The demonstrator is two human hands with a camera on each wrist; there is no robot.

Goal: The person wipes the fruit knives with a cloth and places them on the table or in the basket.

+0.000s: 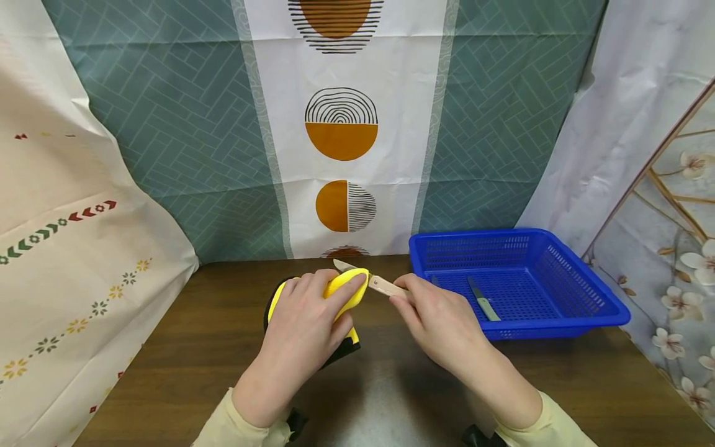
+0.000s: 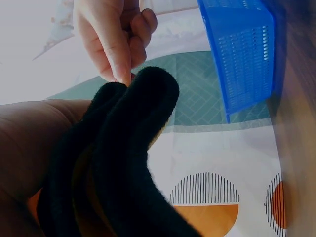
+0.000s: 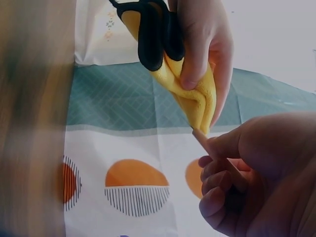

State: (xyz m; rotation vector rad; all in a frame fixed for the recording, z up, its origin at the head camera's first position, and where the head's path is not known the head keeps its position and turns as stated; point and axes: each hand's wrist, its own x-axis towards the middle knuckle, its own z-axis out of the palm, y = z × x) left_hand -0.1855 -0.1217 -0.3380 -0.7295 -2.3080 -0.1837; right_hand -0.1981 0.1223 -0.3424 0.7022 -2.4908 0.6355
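My right hand [image 1: 441, 313] grips the pale wooden handle of a small knife [image 1: 385, 286], its blade pointing up and left. A folded yellow cloth with black edging [image 1: 352, 297] is in my left hand [image 1: 307, 316], pinched between thumb and fingers. The cloth wraps over the blade near the handle, and the blade tip sticks out beyond it in the head view. In the right wrist view the cloth [image 3: 190, 94] hangs folded right at the front end of the handle. Dark folds of the cloth [image 2: 143, 113] fill much of the left wrist view.
A blue plastic basket [image 1: 558, 324] stands on the brown table [image 1: 184, 347] at the right. Another knife with a pale green handle [image 1: 487, 306] lies in it, and part of a further blade shows beside my right hand. Patterned fabric [image 1: 212, 155] hangs behind the table.
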